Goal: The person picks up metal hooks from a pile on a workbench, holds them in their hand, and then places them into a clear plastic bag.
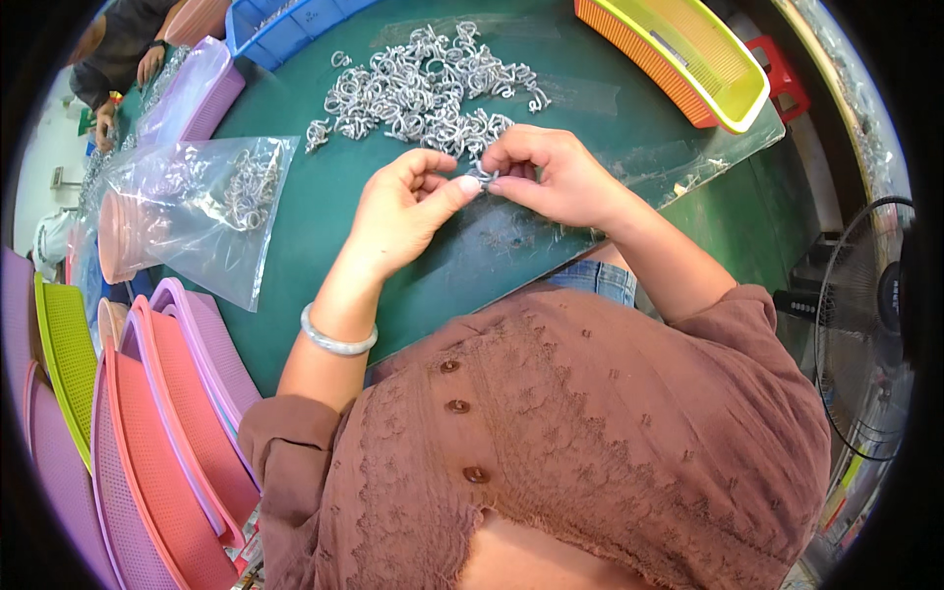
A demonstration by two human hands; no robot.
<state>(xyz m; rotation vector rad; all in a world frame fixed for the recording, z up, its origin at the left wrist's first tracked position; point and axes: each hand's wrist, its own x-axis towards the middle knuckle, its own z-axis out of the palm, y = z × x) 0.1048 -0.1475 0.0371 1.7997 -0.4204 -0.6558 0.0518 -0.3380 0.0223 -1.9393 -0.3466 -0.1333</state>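
Note:
My left hand (405, 205) and my right hand (557, 179) meet over the green table (315, 246). Thumb and fingers of both are closed on a small silver metal ring (483, 176). It is partly covered by the fingertips, so its exact shape is hard to make out. Just beyond my hands lies a loose pile of similar curled silver metal rings (418, 93), a few of them apart at its left edge.
Left of my hands lies a clear plastic bag (187, 211) with metal pieces inside. Colourful plastic baskets (182, 393) are stacked at the lower left. A yellow-orange basket (688, 59) and a blue crate (285, 25) stand at the back. A fan (865, 324) is right; another person's hand (103, 126) shows far left.

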